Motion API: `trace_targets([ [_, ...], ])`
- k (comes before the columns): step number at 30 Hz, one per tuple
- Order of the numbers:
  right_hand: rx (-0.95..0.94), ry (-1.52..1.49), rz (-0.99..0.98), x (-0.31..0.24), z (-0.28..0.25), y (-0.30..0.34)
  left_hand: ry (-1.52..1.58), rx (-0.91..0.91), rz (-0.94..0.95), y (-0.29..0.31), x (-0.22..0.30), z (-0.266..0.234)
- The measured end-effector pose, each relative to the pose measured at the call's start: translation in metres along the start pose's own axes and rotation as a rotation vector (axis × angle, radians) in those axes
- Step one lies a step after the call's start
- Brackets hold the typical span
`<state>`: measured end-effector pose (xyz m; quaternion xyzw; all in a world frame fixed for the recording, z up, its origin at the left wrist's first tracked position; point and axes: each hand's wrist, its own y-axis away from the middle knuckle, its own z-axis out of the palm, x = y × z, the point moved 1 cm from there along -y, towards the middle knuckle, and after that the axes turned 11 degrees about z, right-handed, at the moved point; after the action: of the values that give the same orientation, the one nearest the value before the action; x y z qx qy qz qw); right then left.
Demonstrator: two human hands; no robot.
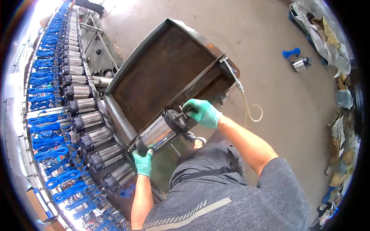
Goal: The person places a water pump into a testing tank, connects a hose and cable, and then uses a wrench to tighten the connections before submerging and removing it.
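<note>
A submersible pump (157, 132) with a shiny steel cylinder and black ends lies slanted across the near edge of a rusty metal trough (156, 69). My left hand (143, 163), in a green glove, grips its lower left end, with the thumb on top and the other fingers partly hidden beneath. At the upper right end, my right hand (204, 113), gloved alike, closes its fingers around a dark stub on the pump's black cap (175, 120). Exactly what the fingertips touch there is hard to see.
On the left runs a long rack of similar pumps (88, 120) with coiled blue cables (48, 140). A valve with a pale hose (239, 85) sits at the trough's right corner. Another pump (301, 64) stands on the floor, near piled sacks (327, 34) along the right.
</note>
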<state>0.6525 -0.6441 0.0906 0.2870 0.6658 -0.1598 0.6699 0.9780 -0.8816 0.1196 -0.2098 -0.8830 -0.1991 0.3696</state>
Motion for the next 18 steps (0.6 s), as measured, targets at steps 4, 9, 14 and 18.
trace_targets([
  [4, -0.037, -0.143, 0.227, 0.009, -0.001, -0.007, -0.005, 0.005, -0.001, 0.0, 0.0, 0.001],
  [9, -0.021, -0.059, 0.323, 0.015, -0.002, -0.009, -0.025, -0.004, 0.016, 0.0, -0.001, 0.0],
  [14, 0.003, 0.16, 0.465, -0.002, -0.001, -0.009, -0.016, 0.006, -0.004, 0.0, -0.001, 0.001],
  [18, 0.01, 0.21, 0.493, -0.013, 0.004, -0.015, -0.032, 0.001, 0.006, 0.001, 0.003, 0.0],
])
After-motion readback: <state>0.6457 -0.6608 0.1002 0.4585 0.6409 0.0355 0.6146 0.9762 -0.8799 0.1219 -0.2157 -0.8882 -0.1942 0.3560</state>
